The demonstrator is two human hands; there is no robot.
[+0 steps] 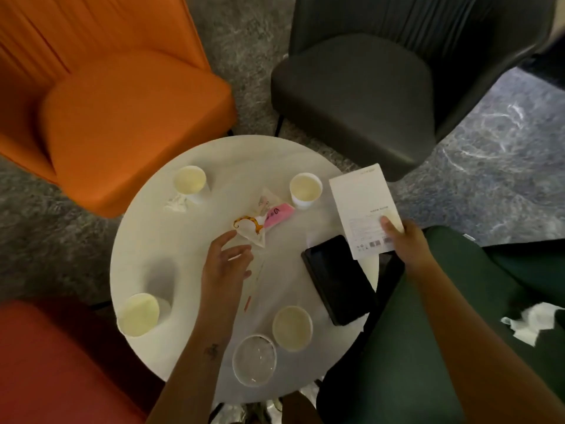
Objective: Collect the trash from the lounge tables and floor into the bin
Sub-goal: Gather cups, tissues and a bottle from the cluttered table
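Okay: left hand (225, 262) spread wide, wrapper (251, 228) just past its fingertips. Looks light and crinkly; pinch any corner. Right hand (404, 243) grips box (362, 206), probably stiff and light.

White table (180, 246): 4 cups (189, 180), wrappers (260, 223), phone (339, 280)

The tabletop (171, 264) is showing white with faint grey marbling. The orange armchair (122, 117) is sitting at ten o'clock, the dark grey armchair (367, 111) at one, the red chair (55, 362) at eight and the green chair (397, 347) at four. The floor (504, 148) is looking mottled grey. The paper cups (189, 180) are appearing cream, the pink wrapper (278, 214) is lying beside the orange-printed white wrapper (249, 226), the phone (339, 280) is showing black, and the box (360, 203) white.
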